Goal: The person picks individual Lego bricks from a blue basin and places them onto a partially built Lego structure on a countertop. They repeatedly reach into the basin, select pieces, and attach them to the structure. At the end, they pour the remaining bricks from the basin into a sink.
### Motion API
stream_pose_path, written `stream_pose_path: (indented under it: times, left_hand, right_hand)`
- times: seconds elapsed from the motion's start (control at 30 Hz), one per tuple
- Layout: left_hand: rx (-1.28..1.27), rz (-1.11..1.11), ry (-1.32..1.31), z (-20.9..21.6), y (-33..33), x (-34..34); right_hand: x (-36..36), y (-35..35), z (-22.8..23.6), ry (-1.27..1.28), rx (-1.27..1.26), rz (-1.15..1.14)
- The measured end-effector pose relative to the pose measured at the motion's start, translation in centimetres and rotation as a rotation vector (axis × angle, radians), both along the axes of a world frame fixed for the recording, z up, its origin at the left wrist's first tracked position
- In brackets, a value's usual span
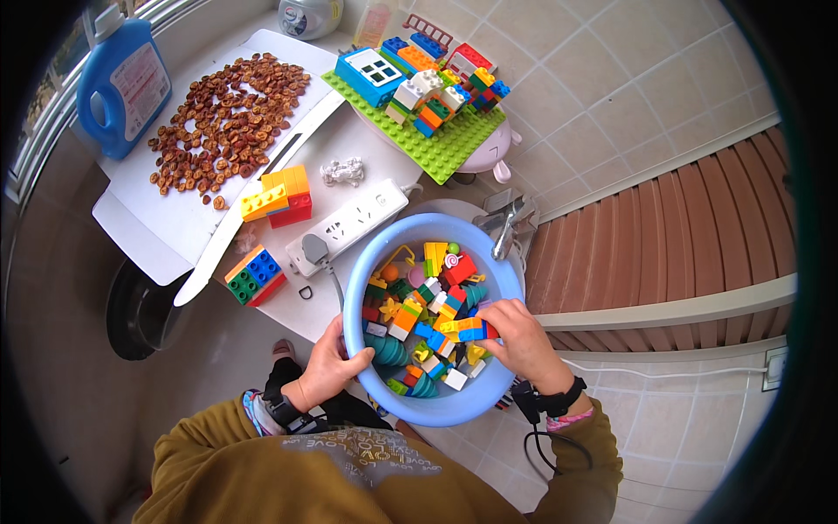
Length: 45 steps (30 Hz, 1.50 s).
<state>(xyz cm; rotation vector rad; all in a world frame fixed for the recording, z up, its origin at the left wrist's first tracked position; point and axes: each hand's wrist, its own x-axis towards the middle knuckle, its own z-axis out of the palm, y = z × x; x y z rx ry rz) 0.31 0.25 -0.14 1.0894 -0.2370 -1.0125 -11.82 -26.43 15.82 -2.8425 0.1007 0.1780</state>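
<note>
A round blue plastic basin [447,414] full of mixed toys is in front of me. My left hand [325,370] is closed on its left rim, thumb over the edge. Over the right side of the basin, my right hand [526,344] pinches a small stack of toy bricks [470,329] in yellow, blue and red. My palm hides part of the stack. Below it lie several loose bricks [405,319], teal shell-like pieces [390,351] and an orange ball [390,272].
A white power strip [360,217] with a plugged cord lies beside the basin, near brick stacks [256,274]. Further back are a green baseplate with a brick build [454,150], a board of dried slices [229,122] and a blue detergent jug [122,92]. A metal faucet [513,229] adjoins the rim.
</note>
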Motion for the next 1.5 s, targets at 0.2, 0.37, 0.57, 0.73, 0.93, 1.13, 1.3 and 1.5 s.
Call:
stream_pose_path:
  times: [0.2, 0.37, 0.57, 0.73, 0.93, 1.13, 1.3, 1.5]
  left_hand:
    - [-0.004, 0.018, -0.049, -0.3, -0.3, 0.0]
    - [0.040, -0.021, 0.038, 0.1, -0.1, 0.1]
    - [-0.010, 0.021, -0.039, -0.3, -0.2, -0.2]
    - [0.013, 0.020, -0.057, -0.5, -0.1, -0.2]
    - [-0.004, 0.020, -0.040, -0.3, -0.1, -0.2]
    - [0.000, -0.008, -0.028, -0.2, 0.0, 0.0]
    - [0.016, -0.021, -0.011, 0.2, 0.1, 0.1]
    - [0.032, -0.051, -0.018, 0.1, 0.2, 0.3]
  right_hand:
    - [-0.4, -0.4, -0.7, -0.014, 0.048, -0.032]
    - [-1.1, -1.3, -1.9, -0.223, 0.206, -0.156]
    - [0.4, -3.7, -1.4, -0.322, 0.541, -0.374]
    - [6.5, -8.8, 1.0, -0.386, 0.821, -0.283]
    - [14.9, -13.4, 2.3, -0.398, 0.797, -0.299]
    - [19.0, -15.9, 1.4, -0.288, 0.658, -0.292]
    - [20.0, -17.1, 0.0, -0.283, 0.667, -0.338]
    - [21.3, -18.4, -0.3, -0.244, 0.671, -0.285]
